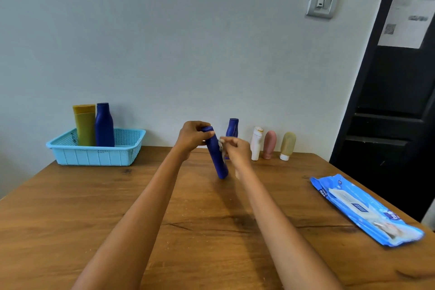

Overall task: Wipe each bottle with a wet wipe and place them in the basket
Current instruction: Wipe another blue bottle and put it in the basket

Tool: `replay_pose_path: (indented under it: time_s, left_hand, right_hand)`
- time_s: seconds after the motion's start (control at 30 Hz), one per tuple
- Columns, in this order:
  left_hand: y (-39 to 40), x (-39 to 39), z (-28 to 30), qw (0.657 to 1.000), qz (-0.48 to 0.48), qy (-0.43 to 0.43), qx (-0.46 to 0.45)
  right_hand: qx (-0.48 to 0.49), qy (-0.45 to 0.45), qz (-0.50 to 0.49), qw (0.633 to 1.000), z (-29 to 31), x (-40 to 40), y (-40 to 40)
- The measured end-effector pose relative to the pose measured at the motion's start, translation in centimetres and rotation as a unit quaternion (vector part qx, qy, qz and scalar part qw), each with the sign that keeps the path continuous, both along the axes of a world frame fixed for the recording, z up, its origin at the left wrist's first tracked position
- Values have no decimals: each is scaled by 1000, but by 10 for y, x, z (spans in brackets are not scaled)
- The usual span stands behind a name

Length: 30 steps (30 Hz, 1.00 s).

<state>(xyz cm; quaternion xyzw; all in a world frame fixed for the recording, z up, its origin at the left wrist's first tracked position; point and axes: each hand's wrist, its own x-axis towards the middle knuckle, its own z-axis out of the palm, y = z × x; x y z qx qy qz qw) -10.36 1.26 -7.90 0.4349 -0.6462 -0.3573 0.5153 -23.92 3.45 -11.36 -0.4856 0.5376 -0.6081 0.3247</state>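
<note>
Left hand (193,135): fingers curled round the top of a tilted blue bottle (216,154), held at table centre.
Right hand (236,149): pinches a wet wipe (221,146) against the bottle's side.
Basket (98,154): at 10 o'clock — holds a yellow tube (84,125) and another blue bottle (104,125), both upright.
Wipes pack (366,209): at 3 o'clock.

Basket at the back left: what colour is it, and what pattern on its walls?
Light blue basket, mesh upper walls over ribbed lower panels; head view.
</note>
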Motion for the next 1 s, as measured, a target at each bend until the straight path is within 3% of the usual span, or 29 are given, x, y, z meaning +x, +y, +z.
replay_pose_path:
  time_s: [0.07,0.2,0.43,0.53,0.67,0.73,0.87,1.0]
  left_hand:
    - [2,-1,3,1000,-15,16,-7]
    - [5,-2,12,998,-23,54,-27]
    - [6,10,15,996,-20,86,-16]
    - [7,7,18,997,-37,64,-20]
    - [10,-1,19,997,-37,49,-42]
    - [10,-3,21,996,-39,75,-42]
    - [11,3,26,992,-22,123,-33]
    - [10,11,25,990,-13,137,-24]
  right_hand:
    - [-53,-37,15,998,16,5,4]
    - [-102,-12,-21,995,19,12,5]
    - [28,-6,-47,999,1,-8,-2]
    - [-24,-59,-54,996,16,-9,0]
    - [-116,-130,22,984,48,3,13]
    - [-123,-70,37,989,49,11,15]
    - [-148,144,-49,977,35,10,9]
    - [-37,195,-76,977,17,-7,2]
